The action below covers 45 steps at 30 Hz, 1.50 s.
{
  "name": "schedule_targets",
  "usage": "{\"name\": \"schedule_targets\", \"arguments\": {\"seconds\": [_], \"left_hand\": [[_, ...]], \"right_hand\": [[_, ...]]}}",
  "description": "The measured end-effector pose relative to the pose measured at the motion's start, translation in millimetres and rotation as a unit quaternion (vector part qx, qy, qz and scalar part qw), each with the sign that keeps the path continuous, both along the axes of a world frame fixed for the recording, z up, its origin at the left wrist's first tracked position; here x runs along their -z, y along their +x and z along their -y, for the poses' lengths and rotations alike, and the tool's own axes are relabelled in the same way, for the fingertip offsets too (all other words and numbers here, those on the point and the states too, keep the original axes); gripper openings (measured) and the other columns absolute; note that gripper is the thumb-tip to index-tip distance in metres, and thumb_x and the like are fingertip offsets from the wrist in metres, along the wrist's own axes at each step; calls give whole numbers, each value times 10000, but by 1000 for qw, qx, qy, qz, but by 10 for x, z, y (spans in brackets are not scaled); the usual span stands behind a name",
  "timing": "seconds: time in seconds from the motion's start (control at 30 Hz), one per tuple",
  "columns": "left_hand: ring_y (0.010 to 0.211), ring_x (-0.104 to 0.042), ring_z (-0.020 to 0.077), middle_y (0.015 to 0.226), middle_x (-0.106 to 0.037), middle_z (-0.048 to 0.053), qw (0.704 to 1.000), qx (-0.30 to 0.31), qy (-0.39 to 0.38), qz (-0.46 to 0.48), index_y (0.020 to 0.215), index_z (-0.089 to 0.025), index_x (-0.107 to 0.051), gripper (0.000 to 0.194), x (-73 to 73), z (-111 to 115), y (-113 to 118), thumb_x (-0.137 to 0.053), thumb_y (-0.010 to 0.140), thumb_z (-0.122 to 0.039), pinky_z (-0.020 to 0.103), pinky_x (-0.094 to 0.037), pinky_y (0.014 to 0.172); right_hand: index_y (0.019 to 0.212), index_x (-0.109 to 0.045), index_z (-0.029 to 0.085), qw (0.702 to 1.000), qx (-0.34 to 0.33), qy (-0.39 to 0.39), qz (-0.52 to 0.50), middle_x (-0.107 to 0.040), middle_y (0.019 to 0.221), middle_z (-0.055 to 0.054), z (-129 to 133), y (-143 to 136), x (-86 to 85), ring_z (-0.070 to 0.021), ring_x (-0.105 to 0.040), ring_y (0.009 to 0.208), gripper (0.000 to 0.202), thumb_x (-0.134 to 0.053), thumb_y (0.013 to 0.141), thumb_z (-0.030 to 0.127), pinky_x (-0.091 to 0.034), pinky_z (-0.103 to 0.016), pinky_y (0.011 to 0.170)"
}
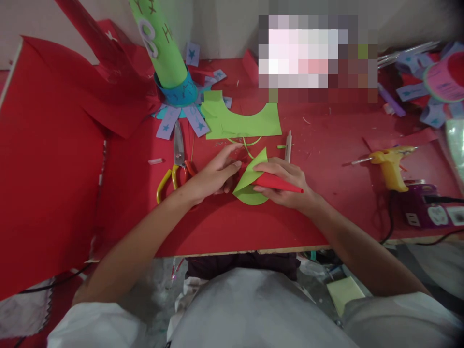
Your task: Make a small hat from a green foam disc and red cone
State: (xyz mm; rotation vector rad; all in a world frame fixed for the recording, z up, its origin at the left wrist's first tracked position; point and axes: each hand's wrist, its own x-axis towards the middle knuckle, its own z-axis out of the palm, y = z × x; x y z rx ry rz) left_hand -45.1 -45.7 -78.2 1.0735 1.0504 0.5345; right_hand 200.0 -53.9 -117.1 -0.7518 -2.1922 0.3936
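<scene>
Hold the red cone (277, 182) and green paper (253, 195) lightly in your closed right grip (294, 175); your left grip (213, 177), toward nine o'clock, is half-curled, its hold unclear.

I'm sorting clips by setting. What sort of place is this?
Probably a craft worktable, though the wider room is unclear: a glue gun, scissors and a cut green sheet are on the red table.
</scene>
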Motion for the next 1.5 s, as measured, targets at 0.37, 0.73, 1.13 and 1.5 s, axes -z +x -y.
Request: {"name": "schedule_targets", "arguments": {"seconds": [0.37,0.73,1.13,1.5], "left_hand": [[435,-506,77,663,-529,-74,999,13,46,-24,1541,-247,-478,481,38,-3,-9,-580,1094,-391,172,-311,391],[726,-684,163,954,-760,27,919,-13,311,-243,1343,-256,-661,310,191,-60,-125,-507,1082,-318,296,-549,718],[1266,-685,242,1383,-729,117,854,16,515,-69,1427,-256,-625,363,-393,20,-48,-483,1143,-432,453,-542,1119],[902,-685,242,923,-699,66,677,235,589,-373,993,-225,-709,328,-900,-211,158,-484,1122,-426,310,-450,749]], "right_hand": [[1310,-672,241,1000,-3,8,-6,-786,1075,-114,-8,-7,-1,-275,-774,979,347,-730,1031,439,-643,-404,850],[1299,-660,243,1000,9,5,-2,-796,1093,-107,-33,-104,5,-273,-780,1014,324,-667,1071,473,-645,-400,894],[1273,-634,225,996,25,-82,35,-776,1173,-136,-75,-199,37,-309,-763,1080,354,-554,1109,529,-640,-453,906],[1432,-585,230,993,52,-103,0,-763,1182,-121,-108,-110,-32,-238,-723,881,463,-569,1099,553,-610,-375,779]]}}
